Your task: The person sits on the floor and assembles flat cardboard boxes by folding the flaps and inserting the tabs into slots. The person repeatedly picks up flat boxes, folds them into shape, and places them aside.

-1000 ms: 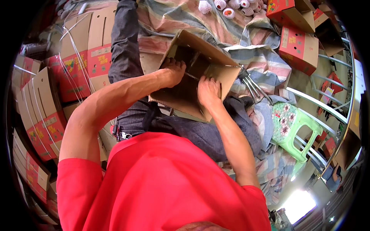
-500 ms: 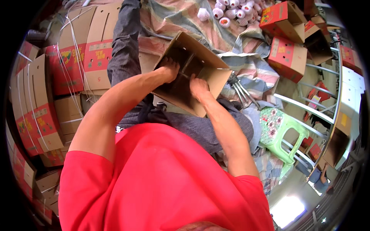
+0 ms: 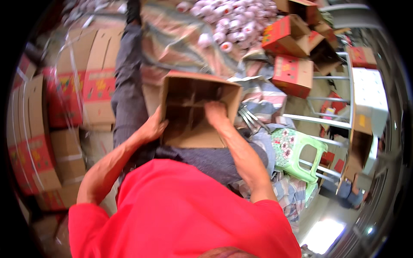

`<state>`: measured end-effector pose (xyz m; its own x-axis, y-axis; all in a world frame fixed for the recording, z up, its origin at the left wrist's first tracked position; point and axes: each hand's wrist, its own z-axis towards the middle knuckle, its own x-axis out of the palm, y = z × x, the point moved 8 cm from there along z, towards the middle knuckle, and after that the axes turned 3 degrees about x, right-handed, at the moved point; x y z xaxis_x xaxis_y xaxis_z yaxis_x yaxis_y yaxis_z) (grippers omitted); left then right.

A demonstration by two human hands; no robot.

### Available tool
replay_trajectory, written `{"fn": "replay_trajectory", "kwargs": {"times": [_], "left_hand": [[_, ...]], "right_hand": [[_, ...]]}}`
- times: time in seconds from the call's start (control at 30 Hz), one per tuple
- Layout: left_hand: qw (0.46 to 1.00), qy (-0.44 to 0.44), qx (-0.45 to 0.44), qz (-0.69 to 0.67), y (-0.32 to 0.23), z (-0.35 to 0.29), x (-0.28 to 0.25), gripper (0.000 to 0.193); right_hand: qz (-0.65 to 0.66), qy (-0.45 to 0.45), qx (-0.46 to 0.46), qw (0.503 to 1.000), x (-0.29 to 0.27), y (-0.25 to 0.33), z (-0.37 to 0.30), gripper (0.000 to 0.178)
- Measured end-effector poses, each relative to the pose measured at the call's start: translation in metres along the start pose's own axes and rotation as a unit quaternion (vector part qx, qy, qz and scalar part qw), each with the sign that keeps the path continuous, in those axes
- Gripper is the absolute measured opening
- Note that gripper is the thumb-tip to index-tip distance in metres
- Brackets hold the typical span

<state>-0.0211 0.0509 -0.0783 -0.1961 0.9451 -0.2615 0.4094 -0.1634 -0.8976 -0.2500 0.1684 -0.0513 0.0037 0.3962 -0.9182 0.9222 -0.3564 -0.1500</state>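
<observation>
An open cardboard box [image 3: 193, 138] rests on my lap, its opening facing me and its dark inside showing. Strips of clear tape cross the bottom of it. My left hand [image 3: 153, 126] grips the box's left wall near the lower corner, thumb over the rim. Inside the box, my right hand [image 3: 216, 113] reaches toward the bottom near the taped seam. Its fingertips are blurred and dark, so what they do there cannot be made out.
Many foam-netted round fruits [image 3: 236, 26] lie on a striped cloth [image 3: 172, 47] ahead. Red-and-brown cartons [image 3: 292, 73] stand at right, beside a metal frame [image 3: 316, 121]. A green stool [image 3: 297, 150] sits close on my right. Strapped flat cartons [image 3: 99, 81] are stacked at left.
The box has turned and now sits squarer to me. My left hand has come out of the box and moved down to its left rim. My right hand has stayed inside.
</observation>
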Motion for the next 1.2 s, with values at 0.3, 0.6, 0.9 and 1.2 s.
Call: {"fn": "replay_trajectory", "kwargs": {"times": [0.3,0.6,0.9,1.2], "left_hand": [[0.954,-0.136,0.066,-0.258,-0.066,-0.049,-0.020,0.037],[0.905,-0.121,0.402,0.074,-0.363,0.180,-0.056,0.056],[0.746,-0.063,0.656,0.099,-0.705,0.238,-0.027,0.082],[0.933,-0.286,0.212,0.061,-0.119,0.132,-0.155,0.069]], "right_hand": [[0.295,-0.596,-0.005,0.747,-0.284,-0.103,-0.131,0.037],[0.219,-0.750,0.336,0.526,-0.210,-0.177,-0.227,0.059],[0.377,-0.536,0.332,0.679,-0.176,-0.199,-0.151,0.050],[0.462,-0.362,0.233,0.775,-0.131,-0.159,-0.097,0.038]]}}
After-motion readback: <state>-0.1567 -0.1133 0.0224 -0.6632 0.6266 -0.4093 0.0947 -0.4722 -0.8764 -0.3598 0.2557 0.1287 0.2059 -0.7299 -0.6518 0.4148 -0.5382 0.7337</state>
